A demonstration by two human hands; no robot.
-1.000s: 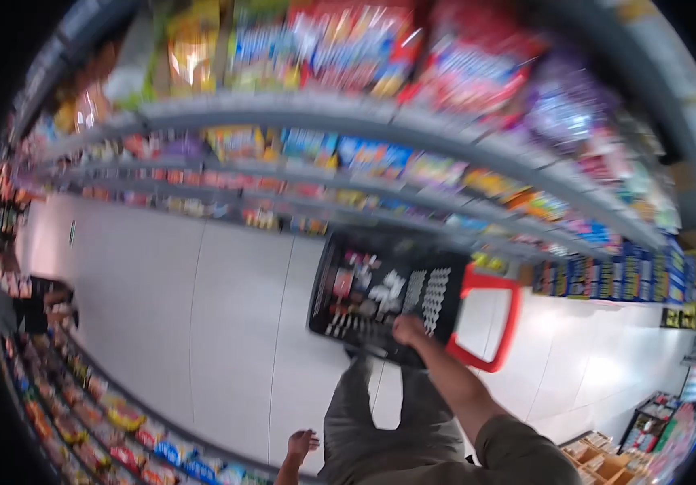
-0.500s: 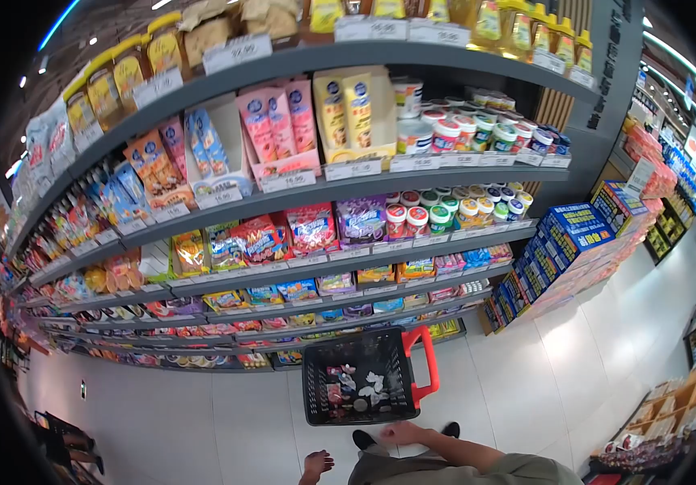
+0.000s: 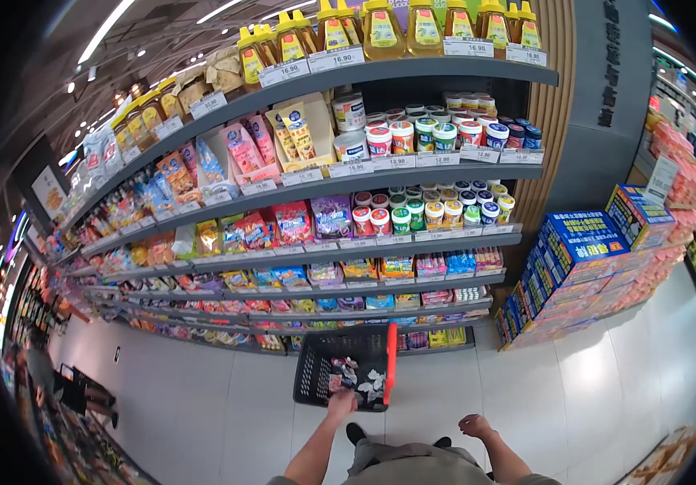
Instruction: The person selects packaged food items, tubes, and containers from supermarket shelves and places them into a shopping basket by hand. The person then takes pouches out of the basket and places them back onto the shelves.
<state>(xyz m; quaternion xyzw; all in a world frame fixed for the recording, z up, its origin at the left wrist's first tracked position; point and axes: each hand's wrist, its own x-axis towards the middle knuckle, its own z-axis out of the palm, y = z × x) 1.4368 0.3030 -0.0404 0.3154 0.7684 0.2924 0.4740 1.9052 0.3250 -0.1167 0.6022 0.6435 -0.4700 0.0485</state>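
Note:
A black shopping basket [image 3: 310, 382] with a red handle [image 3: 391, 364] stands on the floor before me. Inside lie several small packages [image 3: 344, 373] and crumpled white pieces [image 3: 374, 383], too small to make out. My left hand [image 3: 342, 402] reaches to the near side of the basket, its fingers closed over the rim. Off to the right of the basket, my right hand [image 3: 474, 424] hangs over the floor, apart from everything. Its fingers are loosely bent and nothing shows in them.
A long curved shelf [image 3: 348, 256] with bagged sweets, tubs and honey bottles [image 3: 382, 32] runs behind the basket. Stacked blue boxes [image 3: 582, 238] stand at its right end. At far left is a person [image 3: 40, 376] near a dark chair-like object. Tiled floor [image 3: 226, 412] surrounds my feet.
My left hand has moved up to the basket's near rim. My right hand has moved away from the basket to the right. The basket's handle has turned, and the view has swung right.

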